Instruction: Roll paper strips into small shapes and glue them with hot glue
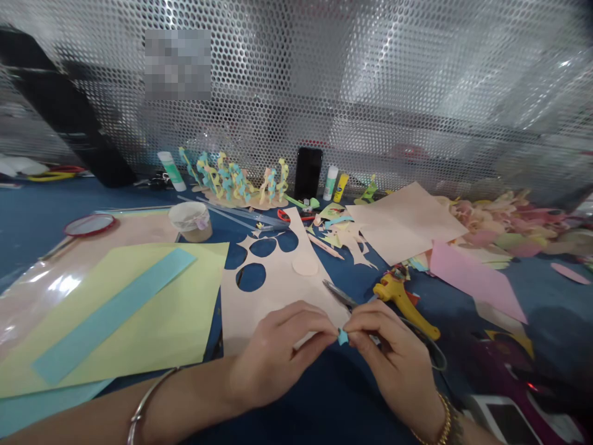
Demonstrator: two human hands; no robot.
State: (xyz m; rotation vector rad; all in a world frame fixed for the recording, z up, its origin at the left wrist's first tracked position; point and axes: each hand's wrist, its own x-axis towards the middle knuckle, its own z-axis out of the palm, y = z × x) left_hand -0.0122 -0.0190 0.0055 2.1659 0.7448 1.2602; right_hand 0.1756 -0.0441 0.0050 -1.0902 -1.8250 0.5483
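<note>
A small light-blue folded paper piece (343,337) is pinched between the fingertips of my left hand (285,352) and my right hand (391,358). Its exact shape is partly covered by the fingers. Beyond my hands lies a pale pink paper sheet (278,303) with round holes cut in it, and a loose cut-out disc (305,266) rests on top. Scissors (340,293) lie just past my right hand, partly hidden by it. To their right is a yellow hot glue gun (405,303) with its cord.
Yellow paper (152,309) bearing a blue strip (115,315) covers the left side. Upright twisted paper decorations (231,179), a phone (308,173) and glue sticks (330,183) stand along the perforated metal panel (259,74). Paper petals (504,225) are heaped at right.
</note>
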